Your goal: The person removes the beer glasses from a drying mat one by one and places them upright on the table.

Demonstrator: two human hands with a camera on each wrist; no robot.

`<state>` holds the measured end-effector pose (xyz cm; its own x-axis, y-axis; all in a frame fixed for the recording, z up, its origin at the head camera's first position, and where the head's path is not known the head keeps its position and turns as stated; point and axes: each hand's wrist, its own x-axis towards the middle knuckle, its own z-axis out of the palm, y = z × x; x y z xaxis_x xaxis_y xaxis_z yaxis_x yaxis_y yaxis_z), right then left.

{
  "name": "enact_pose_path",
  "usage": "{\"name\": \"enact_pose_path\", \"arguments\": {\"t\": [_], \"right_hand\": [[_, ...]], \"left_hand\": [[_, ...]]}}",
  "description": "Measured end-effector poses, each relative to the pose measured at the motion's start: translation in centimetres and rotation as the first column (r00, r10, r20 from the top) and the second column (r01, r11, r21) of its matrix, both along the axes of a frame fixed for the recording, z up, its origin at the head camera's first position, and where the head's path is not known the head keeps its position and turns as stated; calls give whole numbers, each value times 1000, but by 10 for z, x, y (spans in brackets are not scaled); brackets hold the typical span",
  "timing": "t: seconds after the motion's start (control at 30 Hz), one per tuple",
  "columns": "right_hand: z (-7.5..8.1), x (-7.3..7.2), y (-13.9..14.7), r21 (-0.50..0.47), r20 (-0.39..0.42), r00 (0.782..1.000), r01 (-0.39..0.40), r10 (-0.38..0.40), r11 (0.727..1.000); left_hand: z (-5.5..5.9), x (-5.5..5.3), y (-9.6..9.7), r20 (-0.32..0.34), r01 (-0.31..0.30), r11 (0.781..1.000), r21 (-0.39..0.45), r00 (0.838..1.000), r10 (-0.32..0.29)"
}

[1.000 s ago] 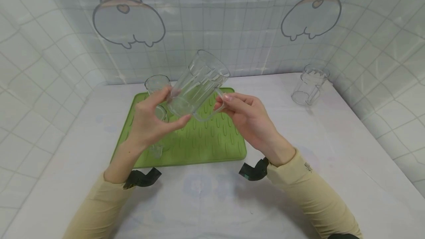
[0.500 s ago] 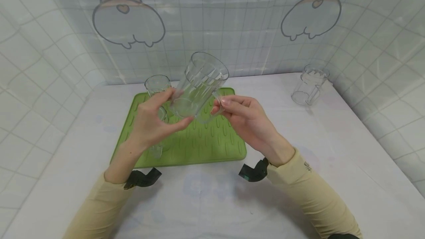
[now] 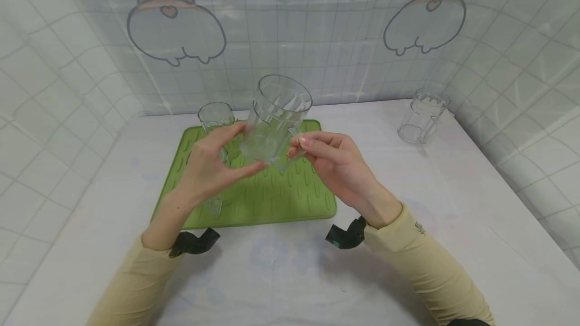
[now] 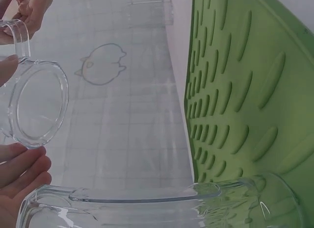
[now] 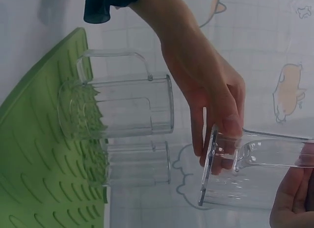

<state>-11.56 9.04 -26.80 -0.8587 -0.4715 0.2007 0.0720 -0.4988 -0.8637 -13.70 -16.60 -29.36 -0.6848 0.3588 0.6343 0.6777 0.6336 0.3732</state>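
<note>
A clear glass mug [image 3: 276, 114] is held tilted above the green mat, its mouth up and its base low on the left. My left hand [image 3: 206, 165] grips the mug's lower end between thumb and fingers. With thumb and fingertips, my right hand [image 3: 335, 162] pinches the handle. The left wrist view has the round base [image 4: 41, 105] facing the camera, left fingers [image 4: 22, 171] against its edge. In the right wrist view the held mug [image 5: 245, 184] lies between both hands. Two more glass mugs stand on the mat, the nearer [image 5: 122, 108] partly behind my left hand in the head view.
The ridged green mat [image 3: 290, 200] lies on a white-covered table [image 3: 272, 275]. Another glass mug [image 3: 421, 117] stands at the back right. At the mat's back left is a glass mug [image 3: 216, 114]. A tiled-pattern sheet [image 3: 290, 29] rises behind the table.
The held mug has turned a little, its mouth now showing wider toward the head camera and its base shifted slightly right. My left hand moved slightly right with it; the right hand barely moved.
</note>
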Motion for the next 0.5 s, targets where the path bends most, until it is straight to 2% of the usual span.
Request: {"name": "enact_pose_path", "arguments": {"t": [0.13, 0.27, 0.4, 0.5], "right_hand": [[0, 0, 0, 16, -6, 1000, 12, -11, 1000], [-1, 0, 0, 26, -17, 1000, 18, -17, 1000], [-2, -1, 0, 28, -27, 999, 20, -20, 999], [-2, -1, 0, 33, -31, 999, 24, -23, 999]], "left_hand": [[2, 1, 0, 4, 9, 1000, 6, 1000, -9], [5, 1, -2, -7, 16, 998, 63, 1000, -15], [7, 1, -5, -4, -3, 985, 173, 1000, 4], [9, 0, -9, -9, -23, 965, 262, 1000, 26]]}}
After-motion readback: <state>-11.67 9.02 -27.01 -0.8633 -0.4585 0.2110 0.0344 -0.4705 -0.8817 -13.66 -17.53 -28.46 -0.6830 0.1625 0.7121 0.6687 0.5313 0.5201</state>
